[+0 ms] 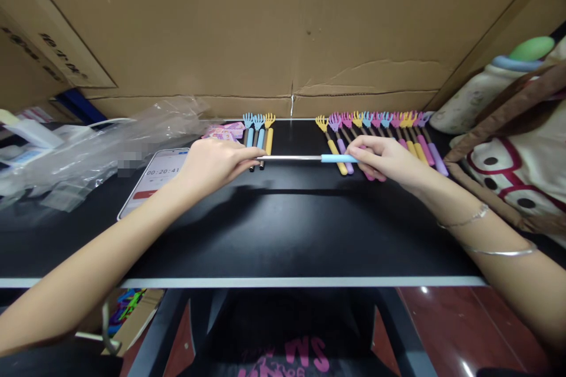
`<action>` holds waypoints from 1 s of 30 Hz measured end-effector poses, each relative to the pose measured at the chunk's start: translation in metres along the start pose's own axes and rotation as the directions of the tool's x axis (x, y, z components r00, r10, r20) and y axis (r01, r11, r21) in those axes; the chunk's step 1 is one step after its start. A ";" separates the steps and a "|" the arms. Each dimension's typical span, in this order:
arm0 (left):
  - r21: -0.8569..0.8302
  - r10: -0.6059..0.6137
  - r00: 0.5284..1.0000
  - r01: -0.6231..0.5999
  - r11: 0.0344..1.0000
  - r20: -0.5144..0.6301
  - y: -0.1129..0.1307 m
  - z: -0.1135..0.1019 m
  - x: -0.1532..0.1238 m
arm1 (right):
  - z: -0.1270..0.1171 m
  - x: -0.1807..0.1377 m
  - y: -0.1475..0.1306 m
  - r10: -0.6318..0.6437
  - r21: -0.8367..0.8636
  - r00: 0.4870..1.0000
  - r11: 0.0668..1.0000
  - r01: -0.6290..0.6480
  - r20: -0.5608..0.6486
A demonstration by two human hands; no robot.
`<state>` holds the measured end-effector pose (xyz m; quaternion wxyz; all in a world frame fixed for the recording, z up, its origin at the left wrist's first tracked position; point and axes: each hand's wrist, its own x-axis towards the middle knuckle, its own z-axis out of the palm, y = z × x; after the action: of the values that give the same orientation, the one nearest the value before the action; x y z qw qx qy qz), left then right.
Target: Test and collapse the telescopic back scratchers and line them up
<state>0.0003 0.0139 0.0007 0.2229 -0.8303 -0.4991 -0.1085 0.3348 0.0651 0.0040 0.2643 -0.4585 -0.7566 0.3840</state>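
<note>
Over the black table, both my hands hold one telescopic back scratcher level, its silver rod pulled out. My left hand is closed on the rod's left end, and its claw head is hidden in my fingers. My right hand pinches the light-blue handle at the other end. Behind my left hand lie three short scratchers, two blue and one yellow. A row of several more scratchers in yellow, purple, pink and blue lies behind my right hand.
A phone showing a timer lies left of my left hand. Clear plastic bags pile up at the far left. Cardboard walls close off the back. A patterned bag stands at the right edge.
</note>
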 end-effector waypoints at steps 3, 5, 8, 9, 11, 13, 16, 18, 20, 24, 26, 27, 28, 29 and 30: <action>-0.015 -0.004 1.000 0.004 1.000 0.002 0.000 0.001 0.000 | 0.000 -0.001 -0.001 -0.022 -0.013 1.000 1.000 0.023 0.022; -0.023 -0.007 1.000 0.007 1.000 -0.001 -0.001 0.002 0.000 | 0.000 -0.002 -0.001 -0.024 -0.030 0.999 0.999 0.025 0.022; -0.010 0.004 1.000 -0.004 1.000 -0.003 -0.001 0.003 -0.001 | 0.000 -0.002 0.000 -0.016 -0.033 1.000 0.999 0.016 0.004; -0.003 0.012 1.000 -0.012 1.000 -0.002 -0.001 0.003 -0.001 | 0.000 -0.001 0.000 -0.009 -0.032 1.000 0.999 0.009 -0.006; 0.001 0.023 1.000 -0.023 1.000 0.000 0.000 0.002 -0.001 | 0.001 -0.001 0.000 0.008 -0.037 1.000 0.999 -0.009 -0.026; -0.009 0.029 1.000 -0.029 1.000 0.002 0.000 0.002 -0.001 | 0.002 -0.001 -0.002 0.016 -0.050 0.999 0.999 -0.018 -0.031; -0.007 0.033 0.999 -0.033 0.999 0.021 0.001 0.001 -0.001 | 0.002 -0.002 -0.008 0.003 -0.051 1.000 0.999 -0.004 -0.011; 0.006 0.032 0.999 -0.033 0.999 0.042 0.002 0.001 -0.001 | 0.002 -0.003 -0.011 -0.007 -0.044 1.000 0.999 0.007 0.001; 0.016 0.028 0.998 -0.029 0.999 0.060 0.003 0.000 0.000 | 0.002 -0.003 -0.011 -0.016 -0.040 1.000 0.999 0.017 0.004; 0.027 0.030 0.995 -0.033 0.999 0.092 0.004 -0.001 0.001 | 0.002 -0.003 -0.008 -0.026 -0.042 1.000 0.999 0.026 0.003; 0.021 0.033 0.993 -0.036 0.999 0.111 0.004 0.000 0.002 | 0.002 -0.002 -0.007 -0.024 -0.049 1.000 0.999 0.024 0.003; 0.016 0.031 0.993 -0.033 0.999 0.117 0.004 0.000 0.002 | 0.002 -0.002 -0.007 -0.022 -0.054 1.000 0.998 0.022 0.002; 0.009 0.030 0.992 -0.031 0.999 0.123 0.004 0.000 0.002 | 0.002 -0.002 -0.006 -0.020 -0.060 1.000 0.998 0.020 -0.001; 0.001 0.028 0.992 -0.029 1.000 0.127 0.003 0.000 0.002 | 0.002 -0.002 -0.006 -0.019 -0.066 1.000 0.998 0.018 -0.004; -0.005 0.026 0.991 -0.025 1.000 0.129 0.003 0.000 0.002 | 0.002 -0.002 -0.007 -0.017 -0.072 1.000 0.997 0.016 -0.006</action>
<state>0.0045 0.0144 0.0006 0.1901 -0.8422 -0.5017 -0.0527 0.3312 0.0606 0.0082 0.2534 -0.4627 -0.7729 0.3526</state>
